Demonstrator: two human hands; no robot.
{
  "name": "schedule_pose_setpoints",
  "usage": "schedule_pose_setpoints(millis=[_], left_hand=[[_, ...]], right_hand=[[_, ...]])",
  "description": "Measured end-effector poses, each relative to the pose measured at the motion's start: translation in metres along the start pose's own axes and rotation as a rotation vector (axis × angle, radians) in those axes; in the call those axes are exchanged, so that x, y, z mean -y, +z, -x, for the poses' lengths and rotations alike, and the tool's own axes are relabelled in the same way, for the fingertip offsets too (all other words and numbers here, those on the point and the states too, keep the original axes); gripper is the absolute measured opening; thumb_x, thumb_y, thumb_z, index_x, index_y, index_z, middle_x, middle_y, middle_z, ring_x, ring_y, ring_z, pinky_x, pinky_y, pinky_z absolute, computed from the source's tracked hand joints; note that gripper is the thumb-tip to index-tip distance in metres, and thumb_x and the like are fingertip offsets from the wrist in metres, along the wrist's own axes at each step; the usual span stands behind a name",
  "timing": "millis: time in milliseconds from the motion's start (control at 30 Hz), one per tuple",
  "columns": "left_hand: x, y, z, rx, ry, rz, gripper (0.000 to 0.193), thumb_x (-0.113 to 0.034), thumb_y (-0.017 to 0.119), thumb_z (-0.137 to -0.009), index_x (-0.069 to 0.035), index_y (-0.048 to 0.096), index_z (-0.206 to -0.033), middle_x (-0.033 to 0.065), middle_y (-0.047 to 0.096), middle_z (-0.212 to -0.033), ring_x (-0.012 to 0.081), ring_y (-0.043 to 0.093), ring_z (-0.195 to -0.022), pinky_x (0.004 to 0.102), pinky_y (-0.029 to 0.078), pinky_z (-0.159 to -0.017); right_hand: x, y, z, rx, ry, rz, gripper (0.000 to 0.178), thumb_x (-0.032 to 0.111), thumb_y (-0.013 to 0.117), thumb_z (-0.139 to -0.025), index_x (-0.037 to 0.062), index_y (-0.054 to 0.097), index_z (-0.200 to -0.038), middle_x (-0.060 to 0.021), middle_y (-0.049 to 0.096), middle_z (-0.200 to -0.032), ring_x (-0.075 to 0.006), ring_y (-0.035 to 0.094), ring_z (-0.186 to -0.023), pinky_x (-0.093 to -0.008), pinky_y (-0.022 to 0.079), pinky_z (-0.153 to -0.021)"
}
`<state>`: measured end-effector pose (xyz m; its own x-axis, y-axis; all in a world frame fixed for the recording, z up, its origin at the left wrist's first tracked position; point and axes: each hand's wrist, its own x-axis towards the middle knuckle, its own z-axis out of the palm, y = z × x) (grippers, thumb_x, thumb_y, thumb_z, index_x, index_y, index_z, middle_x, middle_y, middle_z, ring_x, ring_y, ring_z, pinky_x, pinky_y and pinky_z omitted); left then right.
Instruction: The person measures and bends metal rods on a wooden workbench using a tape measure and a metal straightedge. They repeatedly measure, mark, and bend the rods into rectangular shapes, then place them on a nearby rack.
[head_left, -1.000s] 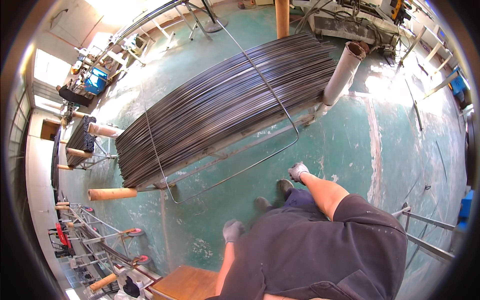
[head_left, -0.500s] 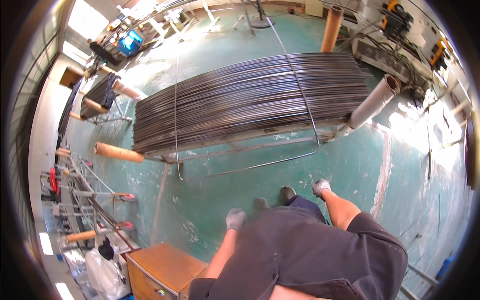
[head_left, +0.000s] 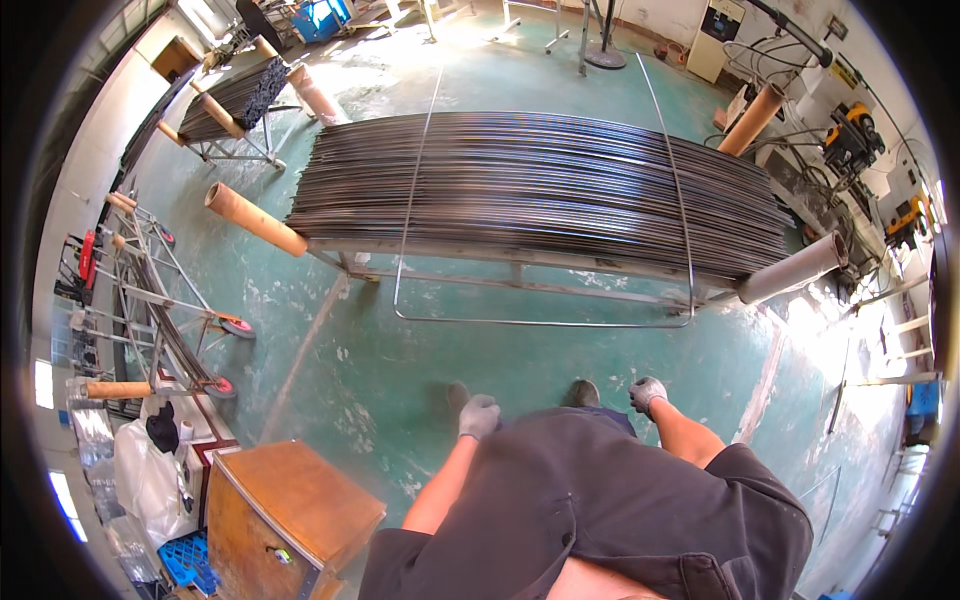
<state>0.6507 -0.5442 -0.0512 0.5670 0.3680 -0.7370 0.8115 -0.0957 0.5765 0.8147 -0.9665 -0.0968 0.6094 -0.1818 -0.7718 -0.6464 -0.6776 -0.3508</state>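
My left hand (head_left: 480,416), in a pale grey glove, hangs low beside my body with its fingers curled closed. On the other side my right hand (head_left: 647,394), in a similar glove, is also closed, and nothing shows in it. Neither hand touches anything else. Ahead of me a long stack of thin dark metal rods (head_left: 530,185) lies across a low metal rack (head_left: 470,259). A thin metal rod bent into a U (head_left: 545,324) rests over the stack, its closed end sticking out on my side, apart from my hands.
Cardboard tubes, one at the near left (head_left: 255,218) and one at the near right (head_left: 795,268), stick out at the rack's corners. A wooden cabinet (head_left: 300,490) stands close on my left, with a wheeled metal cart (head_left: 160,290) beyond. Machinery (head_left: 850,140) stands at far right.
The rack, rods and bent rod have shifted rightward in view, while the cabinet sits farther left and lower. My feet have moved apart in a step. Both hands stay low and closed.
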Motion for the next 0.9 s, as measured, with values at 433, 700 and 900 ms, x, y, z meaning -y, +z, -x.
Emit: schedule_pose_setpoints(millis=[433, 700, 900], left_hand=[[0.193, -0.301, -0.108, -0.39, 0.013, -0.042, 0.031, -0.014, 0.066, -0.086, -0.002, 0.08, -0.11, 0.0205, 0.081, -0.107, 0.0323, 0.078, -0.101, 0.0405, 0.06, -0.093], [0.265, -0.335, -0.138, -0.201, -0.167, 0.359, 0.028, -0.007, 0.065, -0.082, 0.0, 0.081, -0.105, 0.0076, 0.077, -0.089, 0.0168, 0.07, -0.084, 0.0347, 0.055, -0.077], [0.24, -0.302, -0.096, -0.035, -0.081, 0.184, 0.029, -0.012, 0.073, -0.084, 0.0, 0.08, -0.11, 0.0117, 0.079, -0.095, 0.0224, 0.073, -0.089, 0.0355, 0.057, -0.082]], right_hand=[[0.185, 0.195, 0.174, 0.067, -0.322, 0.395, 0.049, 0.04, 0.074, -0.089, 0.0058, 0.078, -0.124, -0.0208, 0.078, -0.123, -0.0347, 0.073, -0.119, -0.0417, 0.055, -0.105], [0.219, 0.224, 0.169, -0.002, -0.311, 0.45, 0.046, 0.038, 0.074, -0.089, 0.0064, 0.08, -0.122, -0.02, 0.078, -0.124, -0.0352, 0.073, -0.119, -0.042, 0.055, -0.106], [0.238, 0.247, 0.191, 0.02, -0.265, 0.365, 0.049, 0.036, 0.073, -0.09, 0.0024, 0.076, -0.126, -0.0231, 0.077, -0.126, -0.0373, 0.072, -0.12, -0.0428, 0.055, -0.106]])
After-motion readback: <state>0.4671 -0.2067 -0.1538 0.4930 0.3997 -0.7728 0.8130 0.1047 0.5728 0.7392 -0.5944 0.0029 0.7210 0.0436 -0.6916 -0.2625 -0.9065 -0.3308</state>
